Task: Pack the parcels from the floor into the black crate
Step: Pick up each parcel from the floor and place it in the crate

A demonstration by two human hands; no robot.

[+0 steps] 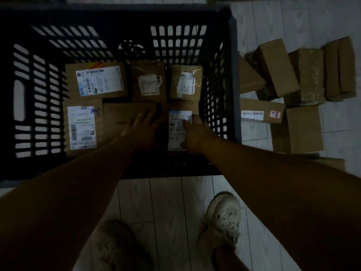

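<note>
Down in crate point(233, 79): R hand point(195, 133) pinches labelled parcel point(176, 122) by edge, L hand point(142, 126) flat on box point(121, 116); prob light, stiff cardboard.

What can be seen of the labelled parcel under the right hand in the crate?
The parcel is a brown cardboard box with a white shipping label bearing barcodes on top. It lies flat inside the black crate, in the near right corner by the slatted wall. The right hand grips it, thumb across the label, fingers over its right edge.
</note>
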